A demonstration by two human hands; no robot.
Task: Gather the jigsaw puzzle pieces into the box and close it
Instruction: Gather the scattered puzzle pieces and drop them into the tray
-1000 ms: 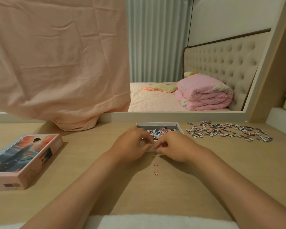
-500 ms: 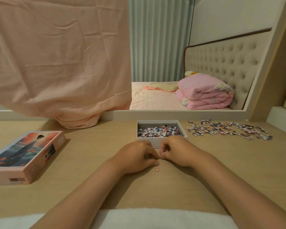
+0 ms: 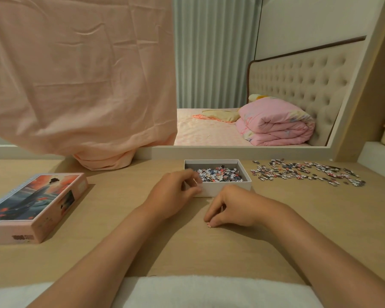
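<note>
The open white box (image 3: 222,190) stands at the middle of the desk with a heap of puzzle pieces (image 3: 219,174) inside. My left hand (image 3: 173,194) hovers at the box's front left corner, fingertips pinched together on a small piece that is mostly hidden. My right hand (image 3: 231,207) rests on the desk in front of the box, its fingertips pinching a single pink piece (image 3: 208,225) that lies on the wood. A spread of loose pieces (image 3: 307,172) lies to the right of the box. The illustrated lid (image 3: 36,201) lies at the left.
A peach cloth (image 3: 82,81) hangs over the mirror and bunches on the desk behind the lid. The mirror frame (image 3: 231,150) runs along the back. A raised white shelf (image 3: 378,156) stands at the far right. A white towel (image 3: 209,290) lies along the near edge.
My left hand has lifted from the desk to the box's front left corner. My right hand has drawn back toward me onto the last stray piece. One stray piece is gone from the desk.
</note>
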